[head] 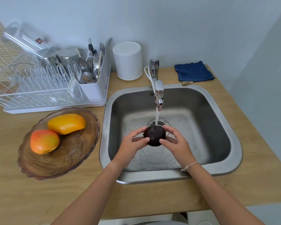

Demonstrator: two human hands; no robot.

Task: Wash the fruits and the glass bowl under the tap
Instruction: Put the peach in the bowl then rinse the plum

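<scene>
A dark purple round fruit (154,135) is held over the steel sink (224,111), right under the running stream from the tap (158,90). My left hand (133,143) grips its left side and my right hand (174,142) its right side, fingers wrapped around it. On the wooden counter to the left stands a brown glass bowl (71,158). In it lie a yellow-orange mango (66,123) and a red-orange mango (44,141).
A white dish rack (58,95) with glasses, steel cups and cutlery stands at the back left. A white cylindrical container (127,60) stands behind the sink, and a folded blue cloth (194,71) lies at the back right. The counter's front edge runs near my forearms.
</scene>
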